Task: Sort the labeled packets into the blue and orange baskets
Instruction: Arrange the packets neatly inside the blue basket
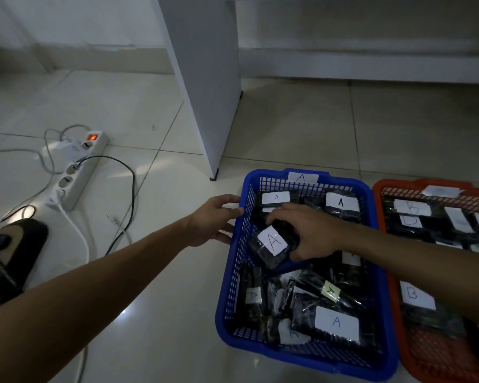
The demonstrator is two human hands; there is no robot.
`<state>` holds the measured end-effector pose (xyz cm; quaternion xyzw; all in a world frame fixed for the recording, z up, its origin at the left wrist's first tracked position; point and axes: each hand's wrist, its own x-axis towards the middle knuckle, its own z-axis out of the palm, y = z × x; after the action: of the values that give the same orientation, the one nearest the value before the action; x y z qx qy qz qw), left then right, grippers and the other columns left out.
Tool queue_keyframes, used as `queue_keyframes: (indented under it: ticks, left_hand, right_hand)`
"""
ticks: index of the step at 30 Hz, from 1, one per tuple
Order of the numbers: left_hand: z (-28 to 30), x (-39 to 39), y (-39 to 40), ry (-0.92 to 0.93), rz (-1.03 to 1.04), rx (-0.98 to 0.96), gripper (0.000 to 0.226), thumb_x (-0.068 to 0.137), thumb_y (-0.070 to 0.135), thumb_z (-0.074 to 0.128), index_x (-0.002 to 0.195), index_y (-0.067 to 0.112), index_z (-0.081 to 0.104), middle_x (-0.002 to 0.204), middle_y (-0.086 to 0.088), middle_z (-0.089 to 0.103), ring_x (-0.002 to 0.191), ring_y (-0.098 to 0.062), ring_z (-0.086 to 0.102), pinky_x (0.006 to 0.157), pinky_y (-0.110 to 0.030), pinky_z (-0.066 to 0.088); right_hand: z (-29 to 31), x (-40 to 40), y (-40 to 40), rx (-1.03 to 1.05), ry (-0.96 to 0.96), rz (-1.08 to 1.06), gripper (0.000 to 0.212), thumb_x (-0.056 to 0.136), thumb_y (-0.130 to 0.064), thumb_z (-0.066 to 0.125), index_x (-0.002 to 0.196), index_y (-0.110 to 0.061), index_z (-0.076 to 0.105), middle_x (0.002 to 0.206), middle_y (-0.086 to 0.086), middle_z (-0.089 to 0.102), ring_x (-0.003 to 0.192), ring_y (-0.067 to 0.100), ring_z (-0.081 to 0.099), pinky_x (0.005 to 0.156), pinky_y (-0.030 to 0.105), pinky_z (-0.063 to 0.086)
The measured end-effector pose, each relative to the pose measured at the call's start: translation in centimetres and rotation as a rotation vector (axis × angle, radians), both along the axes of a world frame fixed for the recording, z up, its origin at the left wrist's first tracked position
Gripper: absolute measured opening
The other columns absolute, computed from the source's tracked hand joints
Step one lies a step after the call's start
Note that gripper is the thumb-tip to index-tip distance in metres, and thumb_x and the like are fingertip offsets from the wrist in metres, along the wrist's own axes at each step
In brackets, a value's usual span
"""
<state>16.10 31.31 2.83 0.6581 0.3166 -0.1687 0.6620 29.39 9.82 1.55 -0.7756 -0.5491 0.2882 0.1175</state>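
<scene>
Packets in dark wrap with white labels fill both baskets on the tiled floor. Blue basket (pixel 376 275) sits centre-right, tagged "A" on its far rim; orange basket (pixel 393 261) stands just beside it on the right, rims almost touching, partly cut off by the frame edge. Orange one holds packets marked "B" (pixel 411 208).

Right hand (pixel 313 233) reaches across from the right, over the orange basket's near-left part and into the blue basket, fingers and thumb curled round a red-"A" packet (pixel 271 246). That packet is tilted, raised over the basket's left-centre, close to the left wall. Other "A" packets lie under and around it: two at the far end, a large one (pixel 336 323) at the near right, a small yellowish-labelled one (pixel 331 291) mid-basket.

Left hand (pixel 213 222) is at the blue basket's left rim, outside the wall, fingers spread and touching the rim's far-left corner; grip wide, holding nothing.

Open floor lies left of the blue basket and in front of it. Further left: a white power strip (pixel 75 175) with a lit red switch, grey and black cables trailing toward the near-left. A dark object (pixel 14 244) sits at the left edge, cannot tell what. White furniture panel (pixel 205 87) stands upright just beyond the blue basket's far-left corner, its foot near the rim but apart.
</scene>
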Motion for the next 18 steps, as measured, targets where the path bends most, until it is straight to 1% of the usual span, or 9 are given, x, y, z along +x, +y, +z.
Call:
queue_keyframes:
  ticks: [2, 4, 7, 9, 11, 13, 15, 17, 18]
  left_hand:
    - [0.1, -0.1, 0.1, -0.002, -0.004, -0.005, 0.037, 0.1, 0.028, 0.058, 0.136, 0.022, 0.049, 0.122, -0.011, 0.068, 0.106, -0.031, 0.071, 0.07, -0.04, 0.063]
    - [0.1, -0.1, 0.1, -0.007, -0.008, -0.008, 0.037, 0.1, 0.027, 0.058, 0.135, 0.022, 0.049, 0.122, -0.011, 0.068, 0.107, -0.032, 0.07, 0.07, -0.04, 0.063]
    - [0.1, -0.2, 0.1, -0.01, -0.011, 0.0, 0.035, 0.1, 0.027, 0.057, 0.134, 0.022, 0.05, 0.122, -0.011, 0.068, 0.107, -0.032, 0.07, 0.07, -0.04, 0.063]
    - [0.0, -0.2, 0.0, -0.016, -0.008, 0.0, 0.03, 0.101, 0.025, 0.056, 0.131, 0.022, 0.052, 0.119, -0.01, 0.069, 0.106, -0.032, 0.07, 0.07, -0.039, 0.063]
    - [0.0, -0.2, 0.0, -0.018, -0.004, -0.001, 0.029, 0.101, 0.025, 0.055, 0.13, 0.022, 0.052, 0.117, -0.008, 0.07, 0.105, -0.03, 0.071, 0.069, -0.038, 0.063]
    - [0.0, -0.3, 0.0, -0.018, -0.005, -0.003, 0.031, 0.101, 0.026, 0.055, 0.131, 0.022, 0.052, 0.118, -0.008, 0.069, 0.105, -0.029, 0.071, 0.067, -0.037, 0.062]
    - [0.2, -0.4, 0.0, -0.021, -0.009, -0.003, 0.031, 0.101, 0.026, 0.055, 0.132, 0.022, 0.051, 0.12, -0.008, 0.068, 0.105, -0.028, 0.071, 0.064, -0.034, 0.061]
    - [0.3, -0.4, -0.2, -0.024, -0.012, 0.003, 0.032, 0.102, 0.027, 0.055, 0.133, 0.022, 0.051, 0.119, -0.008, 0.069, 0.104, -0.027, 0.071, 0.063, -0.033, 0.061]
    - [0.3, -0.4, -0.2, -0.023, -0.01, 0.01, 0.032, 0.102, 0.027, 0.055, 0.133, 0.022, 0.051, 0.118, -0.007, 0.069, 0.103, -0.026, 0.071, 0.063, -0.033, 0.061]
  right_hand:
    - [0.2, -0.4, -0.3, 0.04, -0.012, -0.067, 0.078, 0.062, -0.039, 0.09, 0.127, -0.025, 0.05, 0.109, -0.009, 0.051, 0.099, 0.012, 0.051, 0.079, 0.032, 0.05]
    - [-0.1, -1.0, -0.7, 0.096, 0.016, -0.173, 0.073, 0.061, -0.044, 0.092, 0.118, -0.023, 0.051, 0.098, -0.014, 0.054, 0.089, 0.011, 0.056, 0.07, 0.029, 0.05]
    - [-1.0, -2.2, -0.2, 0.147, 0.103, -0.336, 0.073, 0.059, -0.047, 0.094, 0.112, -0.026, 0.048, 0.089, -0.016, 0.061, 0.076, 0.007, 0.063, 0.059, 0.025, 0.051]
    - [-1.3, -2.8, 0.4, 0.173, 0.12, -0.411, 0.075, 0.057, -0.048, 0.095, 0.109, -0.025, 0.047, 0.083, -0.018, 0.06, 0.071, -0.001, 0.06, 0.054, 0.018, 0.044]
    - [-1.3, -3.0, 0.6, 0.173, 0.137, -0.459, 0.077, 0.055, -0.05, 0.096, 0.109, -0.023, 0.047, 0.083, -0.02, 0.059, 0.072, -0.005, 0.058, 0.053, 0.016, 0.043]
    - [-1.4, -3.1, 0.4, 0.149, 0.157, -0.473, 0.082, 0.054, -0.052, 0.096, 0.111, -0.023, 0.046, 0.087, -0.018, 0.06, 0.074, -0.003, 0.06, 0.056, 0.018, 0.046]
    - [-1.1, -3.5, -0.2, 0.139, 0.155, -0.471, 0.088, 0.054, -0.056, 0.094, 0.116, -0.024, 0.041, 0.092, -0.017, 0.059, 0.076, -0.002, 0.059, 0.057, 0.016, 0.045]
    - [-0.1, -4.1, -0.8, 0.169, 0.042, -0.468, 0.086, 0.059, -0.06, 0.09, 0.119, -0.026, 0.038, 0.089, -0.02, 0.054, 0.075, -0.004, 0.056, 0.055, 0.015, 0.04]
    - [0.6, -4.6, -1.1, 0.205, -0.012, -0.468, 0.077, 0.064, -0.059, 0.088, 0.116, -0.025, 0.041, 0.084, -0.019, 0.054, 0.072, -0.003, 0.055, 0.053, 0.017, 0.041]
